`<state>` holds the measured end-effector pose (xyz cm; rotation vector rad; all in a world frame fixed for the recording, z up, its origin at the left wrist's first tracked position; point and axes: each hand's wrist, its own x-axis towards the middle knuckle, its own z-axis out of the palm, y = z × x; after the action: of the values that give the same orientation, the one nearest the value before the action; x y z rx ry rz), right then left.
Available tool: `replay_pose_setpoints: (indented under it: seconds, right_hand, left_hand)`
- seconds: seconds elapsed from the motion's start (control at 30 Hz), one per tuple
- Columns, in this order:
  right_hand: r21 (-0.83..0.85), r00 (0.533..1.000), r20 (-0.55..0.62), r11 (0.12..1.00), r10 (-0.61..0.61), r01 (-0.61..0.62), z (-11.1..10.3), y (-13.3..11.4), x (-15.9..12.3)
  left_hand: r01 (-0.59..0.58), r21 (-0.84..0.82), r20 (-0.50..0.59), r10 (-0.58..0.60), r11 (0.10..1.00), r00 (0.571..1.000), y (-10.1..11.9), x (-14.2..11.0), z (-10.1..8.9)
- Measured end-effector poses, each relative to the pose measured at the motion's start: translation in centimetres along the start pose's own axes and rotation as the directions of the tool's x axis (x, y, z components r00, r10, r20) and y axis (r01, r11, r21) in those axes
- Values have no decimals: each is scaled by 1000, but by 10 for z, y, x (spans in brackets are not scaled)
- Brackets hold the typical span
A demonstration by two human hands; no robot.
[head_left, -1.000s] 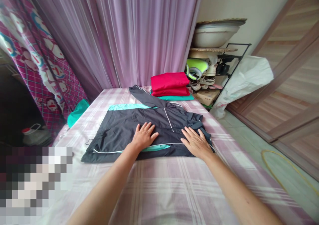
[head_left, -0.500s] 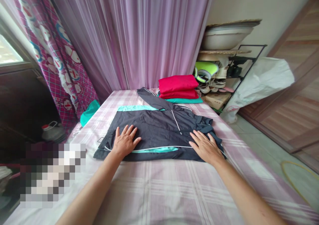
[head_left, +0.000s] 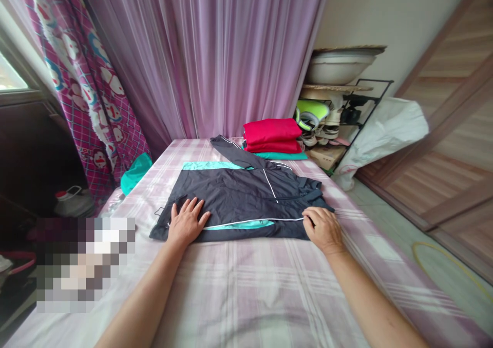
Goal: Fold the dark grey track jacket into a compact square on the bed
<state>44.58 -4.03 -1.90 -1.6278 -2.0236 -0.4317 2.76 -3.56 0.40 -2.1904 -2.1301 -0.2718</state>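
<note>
Lying flat across the purple-and-white plaid cloth (head_left: 246,291), the dark jacket (head_left: 227,189) has its hem end toward the person's left and its collar end toward their right. From where I stand, I see the left hand (head_left: 187,222) pressed palm down near the hem, fingers open and spread on the fabric. The right hand (head_left: 324,230) is at the near collar-side corner, its fingers bent inward and touching the jacket beside the white piping (head_left: 285,218); I cannot tell whether it has cloth pinched between thumb and fingers. A turquoise panel (head_left: 246,225) shows along the near side, between the hands, and a turquoise strip (head_left: 208,166) runs along part of the far side. One sleeve (head_left: 234,153) reaches away toward the purple curtain (head_left: 239,55), its upper part close to the red folded fabric (head_left: 271,135), which sits on turquoise folded fabric (head_left: 287,156). Over by the left edge of the plaid cloth is a turquoise bundle (head_left: 135,174), near the patterned curtain (head_left: 102,96). Beyond the far right corner, a rack (head_left: 370,116) holds shoes (head_left: 326,132) and a pale basin (head_left: 341,66), with a white sack (head_left: 389,132) beside it.
</note>
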Motion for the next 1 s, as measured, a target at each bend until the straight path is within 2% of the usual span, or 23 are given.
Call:
replay_pose_setpoints:
  seconds: [0.2,0.3,0.4,0.57,0.67,0.77,0.87,1.0]
  right_hand:
    - [80,997,64,996,44,-49,-3,2,-9]
    - [140,990,143,990,10,-31,-4,13,-17]
    - [192,969,230,980,-92,48,-6,32,-29]
    - [157,946,208,963,-251,221,-11,54,-34]
    - [118,926,187,944,-327,310,-10,54,-24]
    - [80,925,173,940,-339,330,-10,51,-11]
    - [29,930,173,946,-324,324,-15,46,1]
    - [-17,932,91,935,-351,354,-33,43,4]
  left_hand:
    - [-208,-145,-161,184,967,970,-7,-9,-2]
    - [-306,-169,-113,290,937,950,-17,-19,-2]
    - [-388,-155,-41,387,908,921,-37,-27,-2]
    - [-485,-98,59,492,869,869,-66,-27,-10]
    - [-522,-57,135,525,851,840,-67,-26,-20]
    - [-539,-37,192,535,842,823,-61,-27,-28]
    - [-496,-13,212,487,868,847,-55,-29,-32]
    - [-418,17,206,406,908,890,-52,-37,-37]
